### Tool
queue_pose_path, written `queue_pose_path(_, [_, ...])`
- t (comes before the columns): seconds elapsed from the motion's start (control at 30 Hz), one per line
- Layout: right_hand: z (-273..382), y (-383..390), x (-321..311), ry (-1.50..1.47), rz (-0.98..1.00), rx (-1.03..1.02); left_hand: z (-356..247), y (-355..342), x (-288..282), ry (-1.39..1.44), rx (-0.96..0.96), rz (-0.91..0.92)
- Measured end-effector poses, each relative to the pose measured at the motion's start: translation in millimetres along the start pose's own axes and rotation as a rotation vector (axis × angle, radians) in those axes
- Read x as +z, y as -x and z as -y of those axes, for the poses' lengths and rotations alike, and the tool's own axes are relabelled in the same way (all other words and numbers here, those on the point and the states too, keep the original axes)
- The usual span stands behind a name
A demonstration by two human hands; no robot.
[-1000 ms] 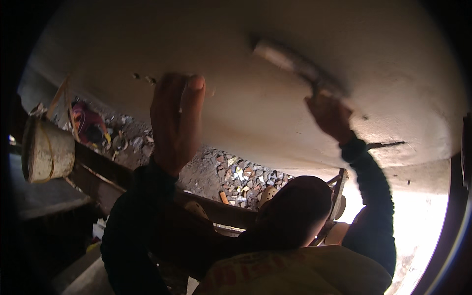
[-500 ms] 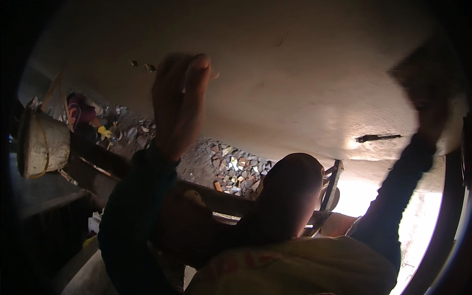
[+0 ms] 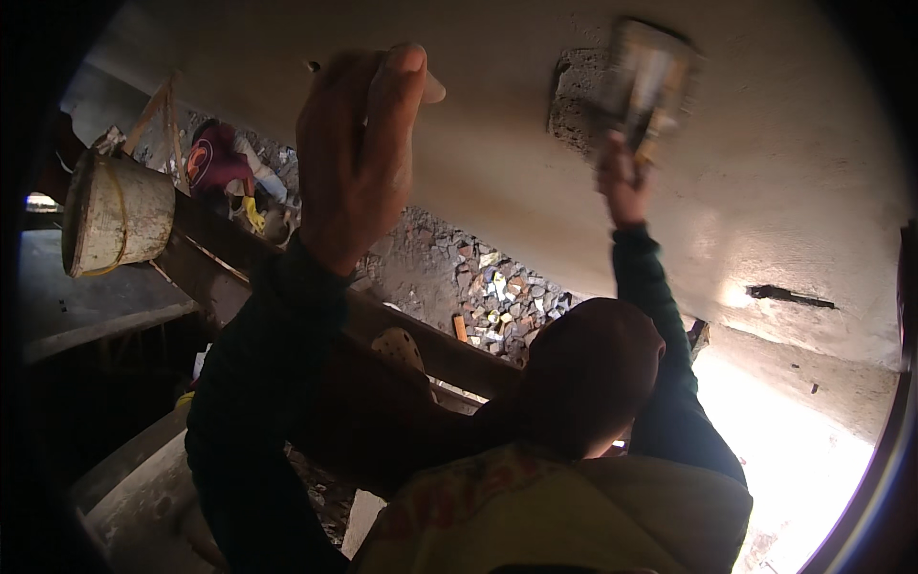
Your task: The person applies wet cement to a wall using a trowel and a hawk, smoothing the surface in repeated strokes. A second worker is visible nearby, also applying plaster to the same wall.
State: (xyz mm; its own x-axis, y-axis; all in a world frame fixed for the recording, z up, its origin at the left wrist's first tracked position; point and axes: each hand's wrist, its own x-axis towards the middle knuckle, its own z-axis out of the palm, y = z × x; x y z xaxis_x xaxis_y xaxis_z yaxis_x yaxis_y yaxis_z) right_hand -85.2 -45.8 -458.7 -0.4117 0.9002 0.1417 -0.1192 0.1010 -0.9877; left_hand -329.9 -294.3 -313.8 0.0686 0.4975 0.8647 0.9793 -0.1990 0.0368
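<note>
Left hand (image 3: 359,153) raised against the plastered ceiling (image 3: 497,143), fingers pressed together, flat side toward camera; it covers a small dark mark on the plaster, whether it grips anything cannot be told. Right hand (image 3: 623,180) up on a dark-sleeved arm, closed round the handle of a trowel (image 3: 645,81), blade blurred, laid on a rough grey wet patch (image 3: 579,110) of the ceiling. A dark slot (image 3: 792,297) sits in the plaster far right, well apart from the trowel. Hanging bucket (image 3: 117,212), whitish, left edge, strung on rope. Wooden beams (image 3: 421,344) run diagonally below, rubble pile (image 3: 497,292) behind them. Another person in a red top (image 3: 218,158) crouches far upper left, near the bucket. A dark rounded head shape (image 3: 588,373) and yellow garment (image 3: 535,507) fill the bottom centre, blocking the ground below.

Versus half a second ago: trowel hand has swung in from the far right rim toward centre. Left hand about the same place. Bucket sits slightly further right in the view.
</note>
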Motion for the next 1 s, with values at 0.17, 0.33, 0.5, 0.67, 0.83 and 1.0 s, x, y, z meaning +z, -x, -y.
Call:
queue_pose_path(0.17, [100.4, 18.2, -182.3, 0.157, -0.322, -0.116, 1.3, -4.0, -0.6, 0.035, -0.112, 0.015])
queue_pose_path(0.33, [72.8, 37.8, -216.5, 1.962, 0.051, -0.970, -9.4, -14.8, 11.6, 0.295, -0.490, -0.062])
queue_pose_path(0.5, [-46.2, 49.1, -57.7, 1.710, 0.812, -0.749, -1.8, -16.4, 16.7, 0.069, -0.225, -0.044])
queue_pose_path(0.67, [-62.7, 35.8, 5.8, 1.469, 0.471, -0.363, -8.0, -2.1, 8.3, 0.147, -0.676, 0.073])
queue_pose_path(0.83, [-18.0, -2.9, 12.1, 1.662, 0.488, -0.176, 5.2, 7.9, 45.1, 0.001, -0.519, 0.004])
queue_pose_path(1.0, [122.3, -56.0, 4.7, 1.957, 0.360, -0.912, 16.8, 18.8, 73.6, 0.049, -0.631, -0.083])
